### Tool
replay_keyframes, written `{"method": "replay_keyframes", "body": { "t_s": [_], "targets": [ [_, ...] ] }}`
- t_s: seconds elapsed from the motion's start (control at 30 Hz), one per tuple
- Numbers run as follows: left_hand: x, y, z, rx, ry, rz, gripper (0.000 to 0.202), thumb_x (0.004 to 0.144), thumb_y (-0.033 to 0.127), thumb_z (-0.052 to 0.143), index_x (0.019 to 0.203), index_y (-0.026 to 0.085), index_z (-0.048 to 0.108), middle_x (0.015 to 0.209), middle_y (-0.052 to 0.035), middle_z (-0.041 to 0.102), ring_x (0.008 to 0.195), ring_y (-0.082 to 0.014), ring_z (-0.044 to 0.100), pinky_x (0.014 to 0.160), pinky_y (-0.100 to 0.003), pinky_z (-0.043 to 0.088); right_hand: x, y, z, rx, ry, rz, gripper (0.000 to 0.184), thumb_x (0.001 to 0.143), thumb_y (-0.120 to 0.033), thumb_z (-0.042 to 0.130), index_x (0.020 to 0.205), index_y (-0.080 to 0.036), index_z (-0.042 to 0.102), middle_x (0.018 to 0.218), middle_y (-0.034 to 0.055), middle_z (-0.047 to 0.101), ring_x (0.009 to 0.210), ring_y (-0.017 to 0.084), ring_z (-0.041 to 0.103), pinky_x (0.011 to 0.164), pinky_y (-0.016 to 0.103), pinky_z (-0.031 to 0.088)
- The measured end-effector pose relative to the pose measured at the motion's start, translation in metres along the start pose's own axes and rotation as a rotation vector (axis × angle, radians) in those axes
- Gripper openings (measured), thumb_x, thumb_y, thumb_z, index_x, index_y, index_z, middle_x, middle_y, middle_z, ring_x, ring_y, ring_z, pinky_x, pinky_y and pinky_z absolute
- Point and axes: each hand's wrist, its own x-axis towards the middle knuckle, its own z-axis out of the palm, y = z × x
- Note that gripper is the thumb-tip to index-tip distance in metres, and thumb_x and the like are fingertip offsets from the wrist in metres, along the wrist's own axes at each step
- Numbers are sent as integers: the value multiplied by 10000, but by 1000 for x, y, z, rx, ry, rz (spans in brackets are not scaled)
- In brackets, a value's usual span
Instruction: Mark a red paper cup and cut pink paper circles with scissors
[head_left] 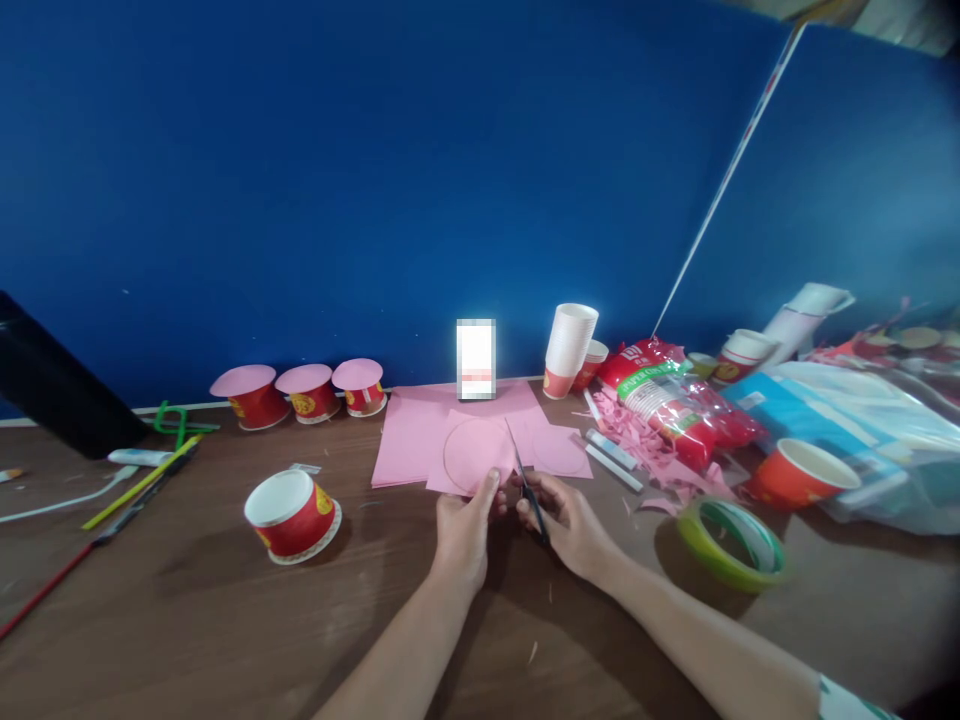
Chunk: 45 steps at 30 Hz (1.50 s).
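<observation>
My left hand (463,532) pinches the near edge of a pink paper sheet (480,455) with a circle drawn on it, thumb on top. My right hand (571,522) is closed on a pair of dark scissors (527,484), whose blades point away from me and meet the pink sheet at its near edge. More pink paper (412,432) lies flat on the brown table (225,620) under and behind the held sheet.
An upturned red paper cup (292,515) stands left of my hands; three red cups topped with pink discs (307,390) line the blue wall. A green tape roll (733,543), an orange cup (799,472), a cup stack (568,349), plastic bags and pink scraps fill the right.
</observation>
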Motion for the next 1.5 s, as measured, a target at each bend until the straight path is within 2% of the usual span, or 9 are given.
{"method": "replay_keyframes", "body": {
  "t_s": [0.23, 0.47, 1.03, 1.3, 1.5],
  "targets": [
    [-1, 1, 1, 26, -14, 22, 370, 534, 357, 755, 726, 50, 684, 610, -75, 635, 500, -97, 538, 469, -211, 434, 1, 0, -1, 21, -16, -3, 319, 800, -351, 561, 1051, -153, 564, 721, 11, 529, 627, 113, 456, 553, 204, 406],
    [-1, 0, 0, 36, -21, -6, 352, 536, 365, 753, 676, 50, 682, 582, -71, 624, 506, -107, 544, 483, -223, 444, 2, -4, -2, 78, -51, -9, 322, 801, -343, 565, 1066, -162, 545, 797, 30, 555, 716, 140, 508, 620, 222, 434],
    [-4, 3, 1, 8, -32, -18, 311, 554, 319, 752, 662, 38, 673, 567, -67, 614, 487, -94, 526, 459, -205, 420, 1, 0, -2, 122, -55, 24, 299, 798, -338, 574, 1043, -170, 545, 743, 6, 515, 653, 115, 456, 585, 210, 407],
    [-5, 5, 2, 16, -22, -16, 324, 547, 321, 760, 690, 42, 677, 588, -61, 615, 491, -79, 515, 451, -189, 420, 2, -1, -2, 143, -70, 14, 262, 803, -328, 572, 1001, -157, 548, 656, -31, 423, 583, 90, 373, 528, 193, 349],
    [-5, 5, 1, 11, -29, -13, 342, 530, 333, 766, 681, 39, 676, 576, -60, 607, 487, -82, 511, 448, -194, 419, 2, -1, -2, 135, -64, 17, 274, 799, -335, 575, 1008, -159, 552, 688, -14, 455, 607, 98, 395, 535, 196, 357]
  ]
}}
